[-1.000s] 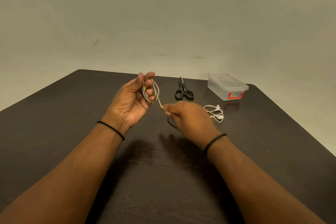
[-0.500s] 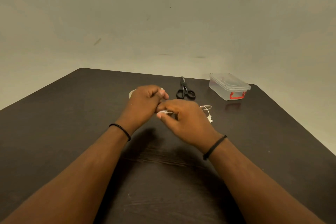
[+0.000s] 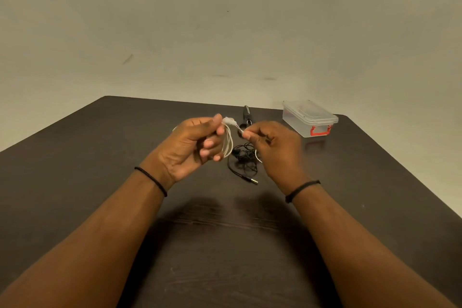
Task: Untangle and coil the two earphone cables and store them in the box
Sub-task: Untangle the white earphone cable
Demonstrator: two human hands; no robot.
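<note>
- The left hand [image 3: 192,147] grips the white earphone cable [image 3: 228,144] as a bundle of loops, thumb and forefinger pinching its top while the other fingers curl beneath; a second ago this hand was raised and spread, with the loops slung round its fingers.
- The right hand [image 3: 273,144] pinches the free tail of that same white cable between thumb and fingertips, just right of the bundle. Half a second ago the two hands were pressed together lower down; now they stand slightly apart, with a short stretch of cable between them.
- The loose white heap that lay near the right hand a second ago is gone from the table [image 3: 100,182], so the slack seems to have been gathered into the coil. Judging by that, the first cable is nearly wound, with only the tail left to tuck or wrap.
- The black earphone cable [image 3: 243,162] lies in a loose tangle on the table just beyond and between the hands, its plug pointing right, untouched.
- The clear plastic box [image 3: 308,117], with a red latch, sits far right with its lid on; it must be opened before anything is stored.
- Black scissors [image 3: 246,115] lie far behind the hands, partly hidden.
</note>
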